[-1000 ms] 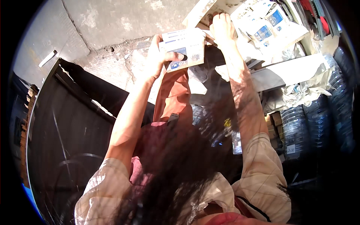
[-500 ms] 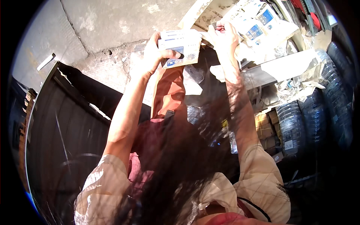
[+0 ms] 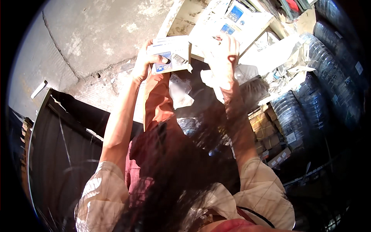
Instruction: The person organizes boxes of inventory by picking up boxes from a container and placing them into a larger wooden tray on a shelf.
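My left hand [image 3: 143, 65] grips a stack of flat white-and-blue printed boxes [image 3: 178, 48], its thumb pressed across the front one. To the right of the stack, my right hand [image 3: 227, 52] is raised with its fingers curled together. A small dark tip shows at these fingers, but glare and the fingers hide what it belongs to. Just beyond that hand lies a pale open carton [image 3: 257, 27], with more white-and-blue printed pieces [image 3: 235, 14] on it.
Crumpled pale paper and plastic [image 3: 282, 83] lie right of my right forearm. Dark plastic-wrapped rolls [image 3: 328, 58] and strapped brown cartons [image 3: 262, 125] stand farther right. A dark panel [image 3: 65, 154] rises at left. Cracked concrete [image 3: 96, 34] lies beyond.
The view has shifted, so the surroundings sit farther left. The box stack is turned slightly, showing its right side more. My right hand has come lower beside it, fingers still curled.
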`<action>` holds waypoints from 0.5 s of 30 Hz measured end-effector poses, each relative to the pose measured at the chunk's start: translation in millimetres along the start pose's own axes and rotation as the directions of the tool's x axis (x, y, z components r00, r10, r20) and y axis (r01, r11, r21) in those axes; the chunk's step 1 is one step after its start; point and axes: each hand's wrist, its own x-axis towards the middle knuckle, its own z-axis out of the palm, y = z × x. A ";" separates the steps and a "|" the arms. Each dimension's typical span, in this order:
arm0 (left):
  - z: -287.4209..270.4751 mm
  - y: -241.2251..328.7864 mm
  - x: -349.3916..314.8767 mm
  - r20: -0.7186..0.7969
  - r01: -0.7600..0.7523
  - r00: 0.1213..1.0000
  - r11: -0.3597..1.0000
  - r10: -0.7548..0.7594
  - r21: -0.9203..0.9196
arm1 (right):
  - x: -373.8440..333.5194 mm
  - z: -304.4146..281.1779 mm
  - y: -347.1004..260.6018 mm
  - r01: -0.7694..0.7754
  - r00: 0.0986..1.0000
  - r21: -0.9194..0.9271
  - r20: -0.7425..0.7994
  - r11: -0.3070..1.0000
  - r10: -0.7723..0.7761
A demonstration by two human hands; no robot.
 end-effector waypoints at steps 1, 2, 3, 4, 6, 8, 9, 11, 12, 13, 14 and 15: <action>-0.6 -1.9 -2.0 -0.026 -0.014 1.000 1.000 0.014 0.015 | 10.5 9.2 23.1 -0.003 0.997 -0.076 -0.073 0.997 -0.002; 3.2 1.6 -2.3 -0.042 -0.001 0.999 1.000 0.000 -0.002 | 17.4 13.6 42.8 0.013 0.999 -0.181 -0.029 0.983 -0.019; 3.2 2.3 -1.3 -0.040 -0.004 0.999 1.000 0.003 -0.003 | 24.8 14.7 59.1 0.038 0.999 -0.288 0.026 0.957 -0.032; 1.7 0.5 -0.1 -0.041 -0.009 0.999 1.000 0.009 0.006 | 27.3 20.3 73.1 0.065 0.996 -0.384 0.077 0.921 -0.038; 0.2 0.5 0.4 -0.051 -0.016 0.999 1.000 0.017 0.016 | 23.1 37.3 90.1 0.094 0.995 -0.459 0.076 0.883 -0.066; 0.1 2.2 -0.9 -0.068 -0.019 0.997 1.000 0.021 0.018 | 15.4 46.2 101.8 0.100 0.994 -0.474 0.077 0.875 -0.072; -2.3 0.4 -1.2 -0.074 -0.023 0.997 0.999 0.026 0.039 | 10.9 43.8 100.2 0.093 0.995 -0.449 0.082 0.889 -0.063; -10.5 -5.0 -0.7 -0.083 -0.031 0.996 0.996 0.037 0.080 | 2.8 49.8 107.3 0.116 0.993 -0.463 0.084 0.879 -0.087; -13.1 -5.5 -1.2 -0.083 -0.025 0.996 0.997 0.031 0.075 | 0.0 55.3 110.8 0.139 0.990 -0.506 0.076 0.851 -0.117; -15.5 -5.8 -1.7 -0.083 -0.018 0.996 0.997 0.024 0.069 | -2.4 59.6 115.2 0.161 0.987 -0.548 0.069 0.821 -0.147; -17.0 -6.3 -1.9 -0.082 -0.012 0.997 0.998 0.017 0.064 | -10.6 61.5 118.0 0.177 0.983 -0.547 0.054 0.818 -0.176; -15.7 -4.7 -2.9 -0.095 -0.011 0.995 0.998 0.017 0.062 | -12.7 60.3 117.0 0.187 0.982 -0.523 0.069 0.832 -0.178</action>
